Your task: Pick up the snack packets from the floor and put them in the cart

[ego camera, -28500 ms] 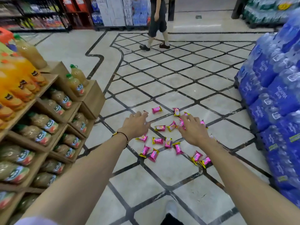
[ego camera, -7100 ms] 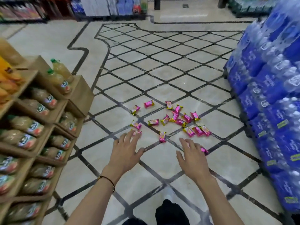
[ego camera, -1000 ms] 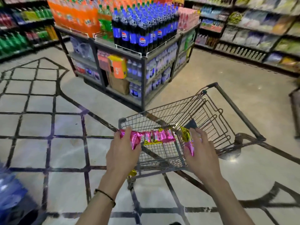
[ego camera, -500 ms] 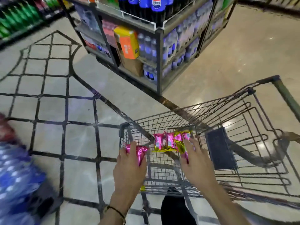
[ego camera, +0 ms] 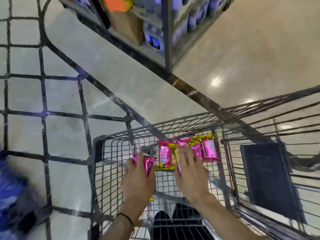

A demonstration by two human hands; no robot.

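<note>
left hand (ego camera: 138,179), right hand (ego camera: 190,175): both clasp packets (ego camera: 207,150) over cart (ego camera: 110,135) | packets: light, slippery foil, likely crushable; hold mid-body

Over the wire cart (ego camera: 99,149), left hand (ego camera: 138,181) and right hand (ego camera: 192,177), pink snack packets (ego camera: 165,156) (gold-edged) in each grip.

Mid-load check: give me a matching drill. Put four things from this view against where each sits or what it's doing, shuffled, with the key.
Things
1. left hand
2. right hand
3. dark panel
4. orange box

Places or states
A. on the shelf unit beyond the cart
B. holds a bunch of pink-and-yellow packets
C. grips a pink packet
D. lies inside the cart, on its right side

Pairs: 1-C, 2-B, 3-D, 4-A
</note>
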